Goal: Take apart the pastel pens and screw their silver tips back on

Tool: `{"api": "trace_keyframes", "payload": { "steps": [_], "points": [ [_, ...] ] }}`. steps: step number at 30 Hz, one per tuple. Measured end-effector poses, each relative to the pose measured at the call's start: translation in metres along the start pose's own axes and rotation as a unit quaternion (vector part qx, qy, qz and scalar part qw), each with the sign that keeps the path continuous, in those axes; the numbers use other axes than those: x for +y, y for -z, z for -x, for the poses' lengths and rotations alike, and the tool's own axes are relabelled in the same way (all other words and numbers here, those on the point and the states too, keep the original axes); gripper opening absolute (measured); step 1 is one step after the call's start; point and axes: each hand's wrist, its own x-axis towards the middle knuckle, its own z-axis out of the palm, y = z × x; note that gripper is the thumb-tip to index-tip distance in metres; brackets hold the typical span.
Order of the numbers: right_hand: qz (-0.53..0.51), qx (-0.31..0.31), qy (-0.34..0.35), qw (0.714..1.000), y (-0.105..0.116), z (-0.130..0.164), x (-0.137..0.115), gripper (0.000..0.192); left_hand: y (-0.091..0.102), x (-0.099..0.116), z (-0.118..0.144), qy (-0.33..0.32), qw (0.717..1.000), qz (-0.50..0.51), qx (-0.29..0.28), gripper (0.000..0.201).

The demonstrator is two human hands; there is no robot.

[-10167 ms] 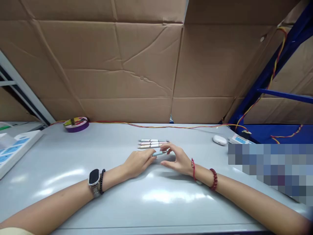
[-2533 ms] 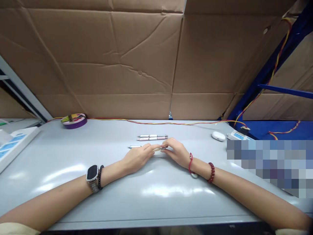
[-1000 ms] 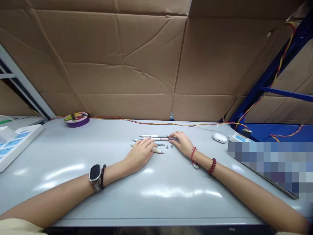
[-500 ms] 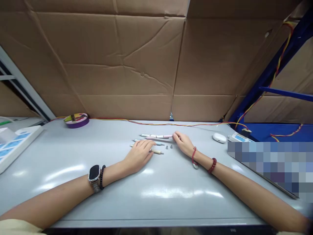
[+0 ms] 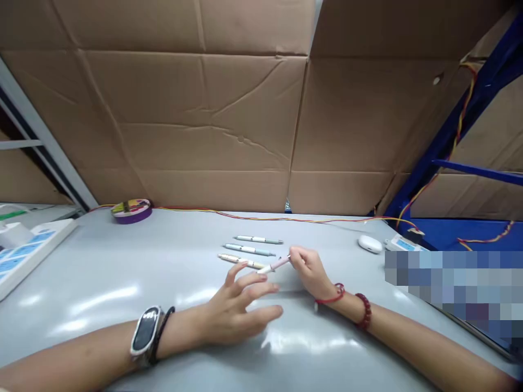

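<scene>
Near the middle of the frame, the right hand [image 5: 312, 275] held the pink pen [image 5: 280, 263] by its right end, thumb and fingers pressed tight around it. The pen's pale end slanted down and left toward the left hand [image 5: 241, 313]. That hand's fingers were spread wide, thumb well apart from the rest, with the palm over the table [image 5: 196, 239] at lower centre. The pen's pale end met the left fingertips in the view, though overlap made it impossible to tell whether they touched.

Just above the left hand lay the cream pen [image 5: 235, 258], partly hidden by the fingers. Above that lay the blue pen [image 5: 247, 249], and higher again the grey pen [image 5: 259, 239], all three roughly side by side with gaps between.

A watch [image 5: 145, 329] and a black band [image 5: 162, 332] circled the left wrist at lower left; a red cord [image 5: 333, 298] and dark red beads [image 5: 365, 311] circled the right one. A purple-sided roll [image 5: 131, 211] sat left of centre, a white case [image 5: 370, 244] right of centre, and a thin wire [image 5: 245, 218] ran along the table's far edge below the cardboard [image 5: 183, 92].
</scene>
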Motion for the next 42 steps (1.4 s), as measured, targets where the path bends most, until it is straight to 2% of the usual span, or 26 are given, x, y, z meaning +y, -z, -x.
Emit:
{"api": "trace_keyframes", "payload": {
  "steps": [1, 2, 4, 5, 9, 13, 19, 23, 31, 37, 42],
  "points": [
    [0.003, -0.035, 0.032, 0.999, -0.003, 0.004, -0.007, 0.044, 0.0, 0.003, -0.001, 0.021, 1.0, -0.007, -0.019, 0.028],
    [0.009, -0.068, 0.065, 0.996, -0.005, 0.008, -0.013, 0.044, -0.001, 0.003, -0.001, 0.05, 0.997, 0.0, -0.064, 0.026],
    [0.029, -0.113, 0.122, 0.986, -0.008, 0.012, -0.017, 0.043, -0.005, -0.005, -0.002, 0.136, 0.979, 0.016, -0.151, 0.025],
    [0.041, -0.127, 0.146, 0.98, -0.009, 0.012, -0.017, 0.043, -0.008, -0.011, -0.002, 0.165, 0.971, 0.012, -0.171, 0.024],
    [0.086, -0.146, 0.215, 0.962, -0.007, 0.009, -0.008, 0.04, -0.014, -0.035, 0.002, 0.164, 0.967, 0.007, -0.196, 0.03],
    [0.101, -0.14, 0.243, 0.954, -0.003, 0.006, -0.002, 0.035, -0.012, -0.035, 0.003, 0.158, 0.965, 0.007, -0.21, 0.026],
    [0.091, -0.123, 0.231, 0.961, -0.003, 0.006, 0.002, 0.025, -0.008, -0.031, -0.001, 0.189, 0.954, -0.007, -0.234, 0.026],
    [0.107, -0.134, 0.212, 0.962, -0.004, 0.006, 0.001, 0.021, -0.011, -0.033, -0.001, 0.207, 0.944, 0.005, -0.255, 0.027],
    [0.131, -0.18, 0.137, 0.965, -0.004, 0.005, -0.002, 0.037, -0.014, -0.028, 0.0, 0.265, 0.917, 0.026, -0.298, 0.024],
    [0.128, -0.187, 0.115, 0.967, -0.007, 0.006, -0.001, 0.026, -0.015, -0.028, 0.001, 0.285, 0.907, 0.027, -0.308, 0.02],
    [0.13, -0.19, 0.122, 0.965, -0.006, 0.006, -0.004, 0.02, -0.015, -0.028, 0.0, 0.282, 0.905, 0.032, -0.317, 0.019]
  ]
}}
